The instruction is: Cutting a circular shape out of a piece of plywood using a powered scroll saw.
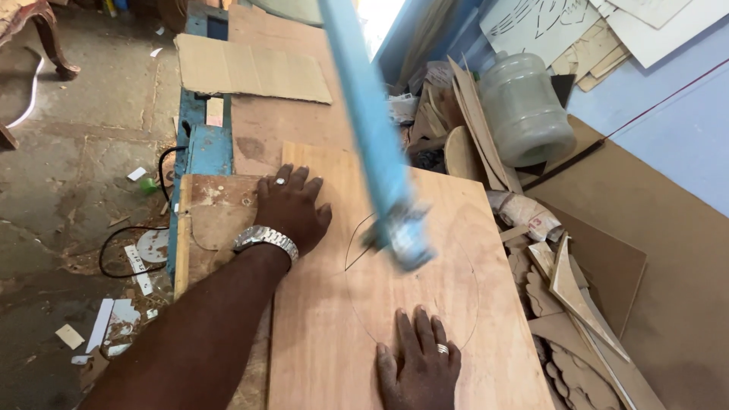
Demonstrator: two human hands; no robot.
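Plywood sheet (334, 334) lay centre frame under blue saw arm (364, 114); left hand (292, 209) spread flat on sheet's upper-left edge; right hand (418, 364) spread flat inside pencilled circle (471, 266); judged best to press evenly, feed slowly along line, fingers off blade path.

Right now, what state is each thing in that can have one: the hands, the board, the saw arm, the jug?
Left hand: flat, fingers spread, pressing the plywood board's left edge.
Right hand: flat on the board, inside the drawn circle.
Plywood board: lying flat, circle pencilled, a short cut at its left.
Blue saw arm: over the board, blurred.
Plastic jug: on its side, looks empty.
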